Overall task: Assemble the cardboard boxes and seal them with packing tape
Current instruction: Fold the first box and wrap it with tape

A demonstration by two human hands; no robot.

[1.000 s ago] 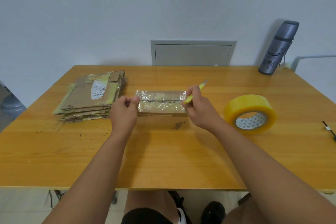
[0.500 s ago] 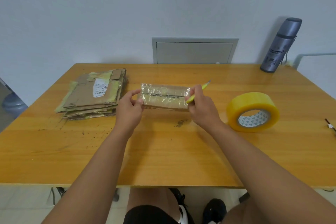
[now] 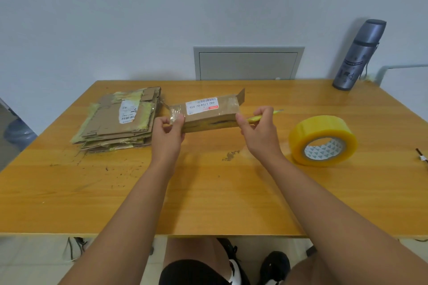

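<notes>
Holding one small box aloft, left hand pinches its taped end, right hand grips box and yellow cutter; flattened stack awaits assembly.

The left hand covers the box's near left end, and the right hand covers its other end. Most of the yellow cutter is buried in that right fist. The label print is upside down and partly unreadable. A black thing far right of the grip is cut off by the edge.
</notes>
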